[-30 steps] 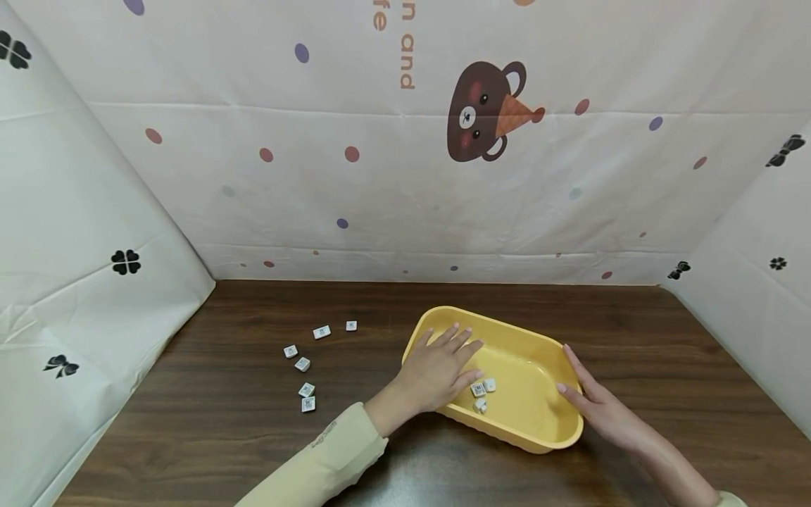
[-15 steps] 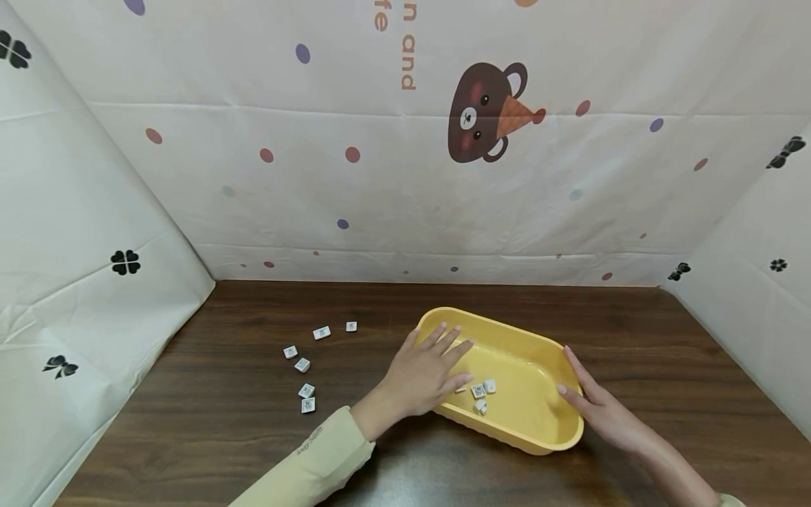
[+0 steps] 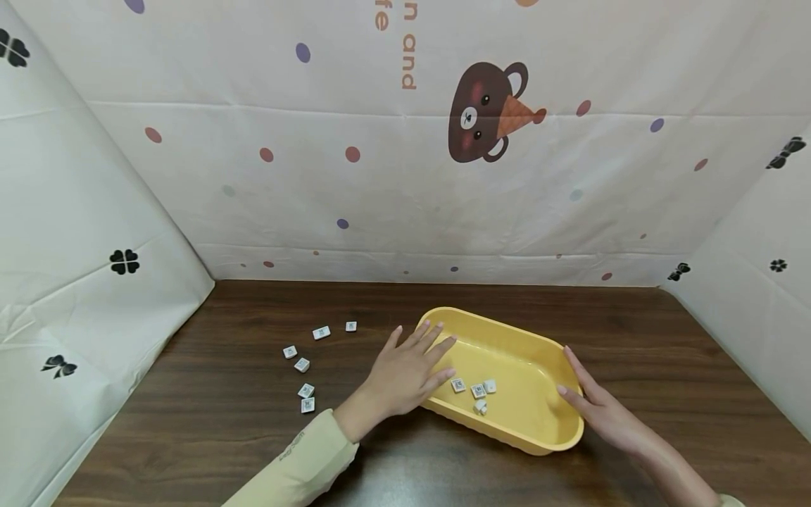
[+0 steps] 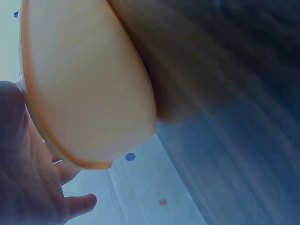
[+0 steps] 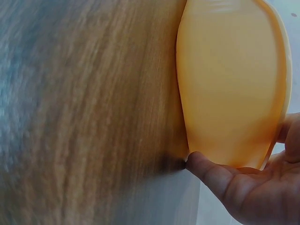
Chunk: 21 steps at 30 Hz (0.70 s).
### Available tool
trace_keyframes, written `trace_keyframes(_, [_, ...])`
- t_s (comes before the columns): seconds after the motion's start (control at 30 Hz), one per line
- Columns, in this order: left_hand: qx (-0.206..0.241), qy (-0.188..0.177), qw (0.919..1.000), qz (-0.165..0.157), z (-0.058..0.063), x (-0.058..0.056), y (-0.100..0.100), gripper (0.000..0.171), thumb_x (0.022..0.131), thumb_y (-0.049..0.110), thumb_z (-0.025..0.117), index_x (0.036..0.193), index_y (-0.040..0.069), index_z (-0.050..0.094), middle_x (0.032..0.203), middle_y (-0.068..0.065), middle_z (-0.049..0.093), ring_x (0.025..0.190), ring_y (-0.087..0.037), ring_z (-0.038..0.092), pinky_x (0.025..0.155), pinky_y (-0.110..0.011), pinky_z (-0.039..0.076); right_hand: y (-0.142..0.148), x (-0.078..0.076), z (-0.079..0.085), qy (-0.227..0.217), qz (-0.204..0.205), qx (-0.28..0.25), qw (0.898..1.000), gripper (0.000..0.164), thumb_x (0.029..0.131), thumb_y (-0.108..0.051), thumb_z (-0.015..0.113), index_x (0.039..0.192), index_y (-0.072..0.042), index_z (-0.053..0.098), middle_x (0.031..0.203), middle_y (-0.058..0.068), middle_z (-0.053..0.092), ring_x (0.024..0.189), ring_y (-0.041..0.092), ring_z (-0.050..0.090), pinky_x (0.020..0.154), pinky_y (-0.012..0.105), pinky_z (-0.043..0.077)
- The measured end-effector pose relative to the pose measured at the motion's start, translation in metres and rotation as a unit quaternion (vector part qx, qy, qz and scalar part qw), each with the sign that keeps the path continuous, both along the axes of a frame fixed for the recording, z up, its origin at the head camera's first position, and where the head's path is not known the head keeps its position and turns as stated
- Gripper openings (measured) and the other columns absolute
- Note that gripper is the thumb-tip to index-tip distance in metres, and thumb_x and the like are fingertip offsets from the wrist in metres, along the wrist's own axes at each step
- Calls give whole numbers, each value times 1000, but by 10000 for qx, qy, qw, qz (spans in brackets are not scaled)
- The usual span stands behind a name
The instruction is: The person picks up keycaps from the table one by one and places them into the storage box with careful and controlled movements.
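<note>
A yellow plastic tray (image 3: 529, 401) sits slantwise on the brown table. Several small white blocks with dark printed marks, such as one white block (image 3: 458, 385), lie together on its floor near the left. My left hand (image 3: 400, 377) hovers over the tray's left end, fingers spread and holding nothing. Its fingers reach past the rim in the left wrist view, where the tray's outer wall (image 4: 89, 84) fills much of the picture. At the opposite end, my right hand (image 3: 602, 415) grips the tray, thumb over the rim and fingers (image 5: 218, 180) along the outside.
Left of the tray, several more white blocks lie scattered on the wooden table (image 3: 241, 436), including a longer white block (image 3: 321, 332) near the back. A white patterned cloth (image 3: 285, 190) stands as a wall behind and on both sides.
My left hand has drawn back leftward, from above the tray's interior to its left rim. A white block previously hidden beneath that hand now shows in the tray. The right hand stays put.
</note>
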<state>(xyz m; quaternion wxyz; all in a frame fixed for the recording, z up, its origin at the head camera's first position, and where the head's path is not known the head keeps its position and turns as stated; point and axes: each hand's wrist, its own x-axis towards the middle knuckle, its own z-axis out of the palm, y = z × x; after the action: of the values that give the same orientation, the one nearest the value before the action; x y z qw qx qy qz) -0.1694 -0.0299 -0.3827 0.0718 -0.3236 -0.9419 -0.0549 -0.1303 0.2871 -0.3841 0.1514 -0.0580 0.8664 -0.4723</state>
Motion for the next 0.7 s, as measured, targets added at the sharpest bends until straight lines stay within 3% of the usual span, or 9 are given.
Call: trace_keyframes(0.7, [161, -42, 9995, 255, -3, 0, -24, 54, 97, 51, 21, 144, 24, 29, 149, -5, 24, 137, -23, 20, 105, -54, 18, 0, 1, 0, 46, 16, -58, 10000, 72, 96, -28, 45, 147, -22, -6, 150, 20, -9, 132, 41, -5, 104, 50, 3])
